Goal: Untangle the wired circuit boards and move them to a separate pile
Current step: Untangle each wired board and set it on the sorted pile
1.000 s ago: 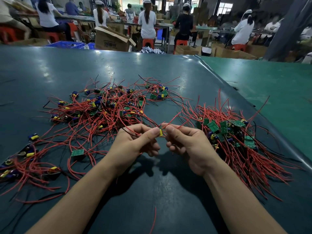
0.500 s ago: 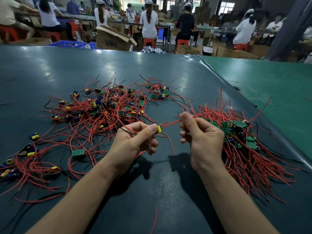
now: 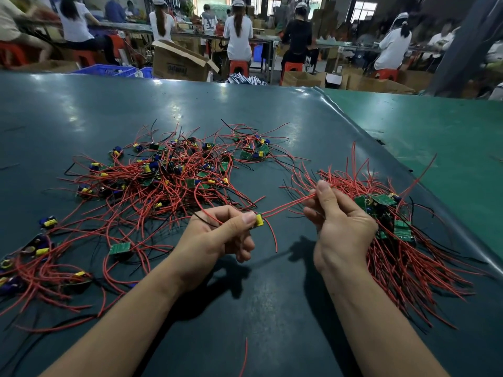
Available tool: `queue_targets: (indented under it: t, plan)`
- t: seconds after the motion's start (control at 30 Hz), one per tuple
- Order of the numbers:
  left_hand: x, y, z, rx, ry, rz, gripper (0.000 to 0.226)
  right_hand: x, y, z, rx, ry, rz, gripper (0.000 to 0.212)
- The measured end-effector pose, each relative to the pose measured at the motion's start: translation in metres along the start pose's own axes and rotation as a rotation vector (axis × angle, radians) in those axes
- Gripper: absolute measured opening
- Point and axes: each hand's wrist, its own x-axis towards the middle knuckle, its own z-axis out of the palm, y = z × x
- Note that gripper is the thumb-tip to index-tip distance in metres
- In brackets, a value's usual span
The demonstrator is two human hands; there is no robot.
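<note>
Head view, sole camera. Left hand (image 3: pixel 217 238) raised just above the table (image 3: pixel 272 308), thumb and forefinger pinched on a small circuit board (image 3: pixel 258 220) with a yellow component showing at the fingertips; remaining fingers curled beneath. Right hand (image 3: pixel 343 227) held to the right of it and slightly farther, thumb and fingers clamped on the board's red wires (image 3: pixel 288 205). Wires drawn nearly straight between the two hands, long axis running from the board at near left up to the right-hand pinch at far right. One further red lead hanging loose from the board, curving down toward the table.

Tangled pile (image 3: pixel 168 180) spread across the left and far middle of the table: red and black leads, green boards, blue and yellow components. Some strands passing close behind the left hand; whether any remain caught on the held board cannot be told.

Sorted pile (image 3: pixel 394 232) lying directly behind and to the right of the right hand, boards massed at its centre, wires fanned toward the near right.

Judgement: board appears largely freed, wires being straightened. Destination lies rightward along the wire axis; right hand clearly nearer to it, nearly touching. Likely transfer by carrying the board right, wire ends leading. Risk: loose hanging lead snagging on nearby strands.

Background: seated workers (image 3: pixel 236 31) at far benches, cardboard boxes (image 3: pixel 179 61).
</note>
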Motion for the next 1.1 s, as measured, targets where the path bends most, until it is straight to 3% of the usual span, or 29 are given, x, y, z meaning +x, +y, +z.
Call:
queue_targets:
  t: [0.2,0.37,0.53,0.63,0.7,0.8,0.87,0.93,1.0,1.1]
  plan:
    - [0.003,-0.002,0.007,0.059,0.007,0.026,0.019,0.006,0.002,-0.004,-0.014,0.107,-0.104,0.011]
    - [0.002,-0.001,0.008,0.007,0.095,0.07,0.017,0.007,0.008,-0.004,-0.079,0.031,-0.132,0.012]
    - [0.002,-0.002,0.007,-0.017,0.131,0.061,0.023,0.005,0.008,-0.009,-0.275,-0.059,-0.281,0.015]
    - [0.006,-0.003,0.005,0.033,0.272,0.107,0.013,0.003,0.008,-0.009,-0.37,-0.123,-0.209,0.017]
    - [0.011,-0.002,0.001,0.021,0.376,0.173,0.016,0.0,0.006,-0.008,-0.375,-0.237,-0.067,0.016]
    - [0.014,0.007,-0.004,-0.26,0.373,0.198,0.027,-0.004,0.005,-0.01,-0.452,-0.631,0.248,0.018]
    - [0.011,0.012,-0.006,-0.384,0.375,0.159,0.029,-0.008,0.008,-0.011,-0.701,-0.848,0.212,0.011]
    - [0.008,0.014,-0.007,-0.348,0.385,0.104,0.025,-0.01,0.01,-0.01,-0.881,-0.833,0.008,0.01]
    - [0.006,0.015,-0.004,-0.235,0.345,0.038,0.022,-0.011,0.009,-0.007,-0.72,-0.736,0.016,0.013]
    - [0.003,0.01,0.002,-0.037,0.208,-0.017,0.022,-0.016,0.003,-0.003,-0.327,-0.773,0.274,0.022]
